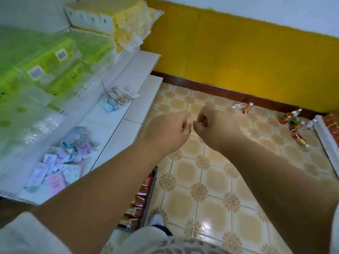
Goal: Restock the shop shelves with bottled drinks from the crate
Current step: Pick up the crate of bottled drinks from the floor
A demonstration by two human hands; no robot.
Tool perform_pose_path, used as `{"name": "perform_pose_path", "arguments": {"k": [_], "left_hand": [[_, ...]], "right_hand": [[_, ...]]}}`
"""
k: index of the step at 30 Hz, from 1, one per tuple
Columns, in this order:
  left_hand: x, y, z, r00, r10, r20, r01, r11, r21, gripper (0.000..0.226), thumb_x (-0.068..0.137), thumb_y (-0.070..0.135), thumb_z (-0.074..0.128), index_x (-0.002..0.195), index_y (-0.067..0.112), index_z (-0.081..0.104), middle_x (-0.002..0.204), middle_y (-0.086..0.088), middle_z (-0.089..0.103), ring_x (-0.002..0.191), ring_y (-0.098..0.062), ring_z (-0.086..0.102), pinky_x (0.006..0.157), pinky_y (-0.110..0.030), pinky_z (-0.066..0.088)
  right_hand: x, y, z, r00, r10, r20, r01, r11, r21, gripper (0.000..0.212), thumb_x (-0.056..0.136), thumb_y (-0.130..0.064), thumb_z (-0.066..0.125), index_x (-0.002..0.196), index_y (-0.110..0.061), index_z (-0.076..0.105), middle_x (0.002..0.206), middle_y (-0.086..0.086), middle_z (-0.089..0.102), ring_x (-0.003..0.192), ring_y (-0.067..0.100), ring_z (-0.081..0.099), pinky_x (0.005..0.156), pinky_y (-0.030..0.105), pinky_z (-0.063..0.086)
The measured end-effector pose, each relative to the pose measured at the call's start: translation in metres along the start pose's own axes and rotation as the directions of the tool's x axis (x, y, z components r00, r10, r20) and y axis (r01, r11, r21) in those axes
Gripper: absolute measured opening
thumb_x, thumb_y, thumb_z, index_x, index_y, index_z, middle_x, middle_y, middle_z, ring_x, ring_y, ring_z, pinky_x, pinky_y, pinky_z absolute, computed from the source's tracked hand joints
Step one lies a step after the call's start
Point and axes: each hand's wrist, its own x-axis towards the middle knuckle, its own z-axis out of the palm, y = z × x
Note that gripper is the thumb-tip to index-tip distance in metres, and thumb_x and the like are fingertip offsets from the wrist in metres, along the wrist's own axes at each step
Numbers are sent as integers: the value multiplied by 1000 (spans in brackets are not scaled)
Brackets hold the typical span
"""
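Both hands, left hand (pixel 170 129) and right hand (pixel 212 123), are curled up holding nothing mid-frame; bottles (pixel 293 123) lie on the floor at right, so restocking's barely begun.

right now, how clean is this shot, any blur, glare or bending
Head view: soft throughout, the green packs on the left smeared by blur; ceiling-light glare on the floor tiles; wide-angle bending tilts the white shelves and yellow wall; both hands slightly fuzzy.
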Motion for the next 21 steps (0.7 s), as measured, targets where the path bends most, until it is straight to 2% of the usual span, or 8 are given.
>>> {"name": "perform_pose_path", "arguments": {"k": [3, 7, 10, 12, 17, 21], "left_hand": [[26, -20, 13, 998, -43, 50, 43, 999, -4, 21, 99, 37, 51, 86, 20, 52, 68, 7, 47, 65, -19, 49, 54, -32, 31], [56, -58, 19, 986, -146, 79, 149, 988, -32, 23, 99, 38, 50, 88, 19, 55, 74, 3, 56, 72, -22, 55, 61, -34, 43], [59, -93, 20, 964, -258, 67, 260, 965, -39, 22, 98, 40, 51, 84, 23, 54, 73, 3, 59, 71, -22, 56, 60, -33, 46], [56, -118, 24, 943, -329, 36, 330, 943, -26, 23, 98, 41, 52, 82, 25, 52, 70, 5, 56, 66, -18, 54, 55, -30, 40], [36, -166, 33, 841, -540, -26, 540, 842, -11, 25, 96, 42, 51, 75, 28, 47, 65, 8, 52, 66, -19, 53, 51, -27, 28], [12, -187, 33, 708, -701, -85, 704, 711, 0, 26, 97, 42, 49, 75, 28, 46, 67, 8, 51, 70, -18, 52, 51, -25, 25]], "right_hand": [[43, -3, 13, 998, -41, 44, 43, 998, -51, 13, 92, -36, 59, 88, -23, 56, 72, -5, 60, 68, 16, 58, 59, 34, 51], [95, -10, 31, 991, -87, 101, 95, 993, -68, 11, 93, -33, 56, 90, -23, 55, 72, -6, 58, 66, 12, 55, 51, 27, 40], [123, -27, 49, 977, -127, 170, 134, 991, -28, 9, 92, -31, 58, 96, -23, 53, 78, -5, 60, 73, 19, 59, 59, 31, 48], [139, -41, 64, 959, -187, 214, 196, 981, -18, 11, 90, -28, 58, 99, -24, 52, 83, -4, 60, 77, 19, 59, 64, 32, 49], [171, -76, 112, 876, -321, 360, 331, 943, 34, 18, 89, -29, 59, 105, -22, 55, 87, -4, 62, 80, 20, 62, 68, 36, 54], [186, -94, 148, 755, -481, 447, 483, 868, 117, 21, 91, -33, 59, 108, -22, 54, 92, -2, 65, 83, 21, 61, 75, 39, 55]]}}
